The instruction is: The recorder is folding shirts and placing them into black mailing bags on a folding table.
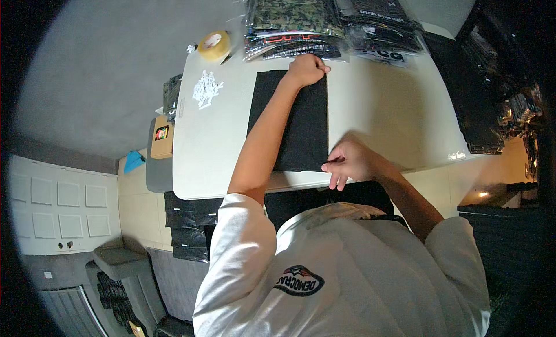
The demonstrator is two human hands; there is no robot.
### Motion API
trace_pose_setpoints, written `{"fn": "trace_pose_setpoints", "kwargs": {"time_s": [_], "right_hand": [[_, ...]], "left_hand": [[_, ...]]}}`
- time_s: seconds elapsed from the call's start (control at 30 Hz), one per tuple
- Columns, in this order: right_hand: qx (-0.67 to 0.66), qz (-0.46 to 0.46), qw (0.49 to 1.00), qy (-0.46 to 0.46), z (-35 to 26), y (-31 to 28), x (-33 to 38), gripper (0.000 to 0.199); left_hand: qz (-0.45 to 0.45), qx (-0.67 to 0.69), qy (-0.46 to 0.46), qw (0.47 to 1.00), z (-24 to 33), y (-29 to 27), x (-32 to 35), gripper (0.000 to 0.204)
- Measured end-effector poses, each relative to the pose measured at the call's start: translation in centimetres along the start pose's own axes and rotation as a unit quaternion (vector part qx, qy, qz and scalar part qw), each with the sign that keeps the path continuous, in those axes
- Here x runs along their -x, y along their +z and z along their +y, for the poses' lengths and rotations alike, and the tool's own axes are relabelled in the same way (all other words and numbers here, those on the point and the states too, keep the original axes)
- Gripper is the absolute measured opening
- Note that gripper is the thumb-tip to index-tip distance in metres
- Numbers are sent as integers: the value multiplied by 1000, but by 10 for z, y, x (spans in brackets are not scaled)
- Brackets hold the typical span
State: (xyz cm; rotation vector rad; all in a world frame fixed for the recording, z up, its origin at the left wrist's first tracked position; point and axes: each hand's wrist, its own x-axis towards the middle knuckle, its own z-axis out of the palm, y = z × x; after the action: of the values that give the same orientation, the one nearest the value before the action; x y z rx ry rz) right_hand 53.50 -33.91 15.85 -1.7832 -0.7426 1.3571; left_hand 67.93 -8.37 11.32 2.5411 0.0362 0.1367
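A flat black rectangle of folded cloth (307,123) lies on the white table (220,146), reaching almost to its near edge. My left forearm crosses over it. At its far right corner, my left hand (308,70) is closed, the fingers pinching the edge. My right hand (352,160) pinches the near right corner between thumb and forefinger, with the other fingers loosely bent below. The cloth's right edge runs straight between my two hands. Part of its middle is hidden under my left arm.
Stacks of plastic-bagged folded garments (294,18) and dark packages (382,24) stand at the far edge. A tape roll (214,46) and a pile of small white labels (207,89) lie at left. Black cloths (463,94) are piled along the right side. A cardboard box (162,139) sits beyond the left edge.
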Motion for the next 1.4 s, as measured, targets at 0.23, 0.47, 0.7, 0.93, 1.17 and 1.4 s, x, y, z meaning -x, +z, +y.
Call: {"fn": "trace_pose_setpoints", "kwargs": {"time_s": [0.23,0.47,0.7,0.93,1.17,1.4], "right_hand": [[-25,8,1000,-15,6,8,2,34],[-15,21,1000,-18,6,11,4,33],[6,34,999,-4,-2,12,10,34],[19,17,1000,9,-4,12,11,38],[114,-15,993,41,-17,-3,16,57],[66,286,953,-78,-36,-37,-32,59]], "left_hand": [[87,12,16,996,2,19,17,24],[122,-14,26,992,2,18,24,31],[115,-33,34,992,6,19,22,32],[125,-15,32,992,9,14,25,37],[190,268,118,937,2,-64,53,33],[378,45,-137,914,-142,-183,167,30]]}}
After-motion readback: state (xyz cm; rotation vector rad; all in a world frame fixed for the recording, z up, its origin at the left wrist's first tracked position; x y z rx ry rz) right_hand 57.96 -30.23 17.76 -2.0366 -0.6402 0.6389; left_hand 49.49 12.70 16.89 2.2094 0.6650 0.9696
